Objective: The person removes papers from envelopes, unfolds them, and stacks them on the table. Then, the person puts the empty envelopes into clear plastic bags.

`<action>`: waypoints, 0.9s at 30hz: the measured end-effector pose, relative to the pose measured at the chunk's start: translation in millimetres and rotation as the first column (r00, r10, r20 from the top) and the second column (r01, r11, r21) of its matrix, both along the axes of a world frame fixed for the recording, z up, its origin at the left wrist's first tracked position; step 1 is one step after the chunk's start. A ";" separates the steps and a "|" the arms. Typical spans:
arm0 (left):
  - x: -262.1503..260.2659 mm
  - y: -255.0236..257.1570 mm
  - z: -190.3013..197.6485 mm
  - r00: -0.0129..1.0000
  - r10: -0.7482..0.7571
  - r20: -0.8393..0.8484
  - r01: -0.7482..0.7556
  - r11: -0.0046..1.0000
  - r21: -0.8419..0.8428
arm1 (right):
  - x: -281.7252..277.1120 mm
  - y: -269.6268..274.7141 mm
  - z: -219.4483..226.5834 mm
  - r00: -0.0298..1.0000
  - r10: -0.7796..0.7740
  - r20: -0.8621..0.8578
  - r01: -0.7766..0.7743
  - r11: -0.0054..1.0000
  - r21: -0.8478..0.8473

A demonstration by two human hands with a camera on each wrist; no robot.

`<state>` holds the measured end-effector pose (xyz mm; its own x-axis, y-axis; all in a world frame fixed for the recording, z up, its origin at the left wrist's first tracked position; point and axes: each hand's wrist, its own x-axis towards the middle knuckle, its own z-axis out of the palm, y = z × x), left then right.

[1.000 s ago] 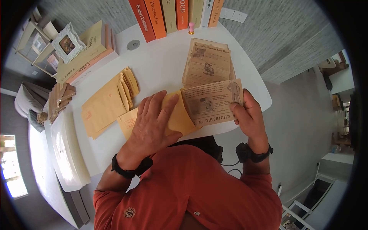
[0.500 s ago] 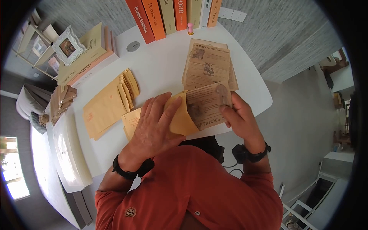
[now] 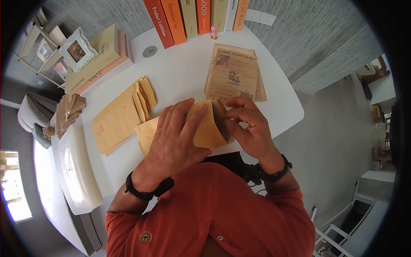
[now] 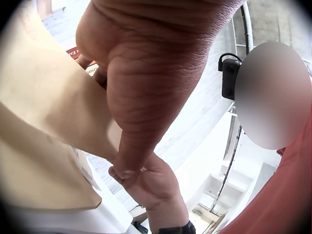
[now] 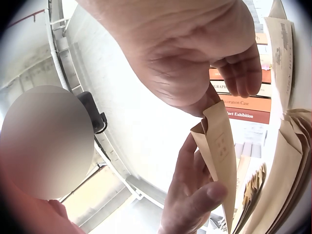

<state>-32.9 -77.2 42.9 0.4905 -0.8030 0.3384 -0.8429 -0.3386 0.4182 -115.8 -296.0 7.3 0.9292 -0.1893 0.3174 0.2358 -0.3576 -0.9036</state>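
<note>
My left hand (image 3: 175, 137) lies across a yellow paper envelope (image 3: 208, 132) and grips it, thumb along the lower side. The envelope's mouth gapes toward the right. Inside it sits a brown printed newspaper clipping (image 3: 220, 116), only a strip showing at the opening. My right hand (image 3: 250, 128) has curled fingers, with thumb and fingertips at the mouth, pinching the clipping's end. In the right wrist view the thumb dips into the envelope (image 5: 219, 146) and the fingertips are partly hidden. More envelopes (image 3: 145, 132) lie under the left hand.
Old printed sheets (image 3: 233, 73) are stacked behind the right hand. A pile of yellow envelopes (image 3: 120, 118) lies left. Upright books (image 3: 188, 19) and a pink-handled stamp (image 3: 213, 32) stand at the back. Clear plastic sleeves (image 3: 77, 167) line the left edge.
My right hand has moved left with the clipping, which has slid from mostly outside the envelope to almost wholly inside. The left hand keeps its hold on the envelope.
</note>
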 end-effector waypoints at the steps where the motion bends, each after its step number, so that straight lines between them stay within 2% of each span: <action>1: 0.3 0.3 1.1 1.000 0.000 0.000 0.000 1.000 0.000 | 1.2 -0.4 0.8 1.000 0.013 -0.009 -0.012 1.000 0.011; 5: 1.3 2.9 4.3 1.000 -0.001 0.000 0.001 1.000 0.005 | 3.8 2.0 4.3 0.998 0.041 -0.042 -0.042 0.999 -0.015; 8: 1.4 6.6 4.1 1.000 0.009 -0.003 -0.009 1.000 0.008 | 7.2 5.5 5.0 0.997 0.066 -0.032 -0.069 0.993 -0.098; 11: 3.7 13.6 6.2 0.999 0.034 -0.005 -0.033 0.999 0.034 | 10.0 10.0 7.4 0.980 0.130 -0.148 -0.135 0.991 -0.019; 15: 25.6 47.9 14.5 0.995 0.100 0.008 -0.100 0.993 0.068 | 9.7 7.4 5.3 0.997 0.048 -0.055 -0.041 0.991 0.129; 17: 41.3 75.8 26.5 0.967 0.253 0.037 -0.256 0.954 0.157 | 5.4 -6.3 3.1 0.998 0.022 -0.061 -0.011 0.985 0.174; 19: 63.2 105.9 28.8 0.931 0.353 0.097 -0.366 0.905 0.219 | 0.8 -18.1 -0.4 0.993 0.004 -0.116 0.014 0.988 0.151; 22: 86.7 132.9 24.2 0.926 0.359 0.119 -0.378 0.889 0.258 | -1.8 -36.4 -11.8 0.988 -0.048 -0.147 0.056 0.997 0.055; 25: 90.5 147.0 7.0 0.936 0.331 0.121 -0.349 0.829 0.438 | -3.3 -48.2 -16.3 0.977 -0.137 -0.164 0.131 0.990 -0.047; 27: 93.1 155.4 -12.2 0.927 0.365 0.085 -0.363 0.820 0.442 | -5.2 -56.9 -15.1 0.958 -0.211 -0.195 0.185 0.972 -0.142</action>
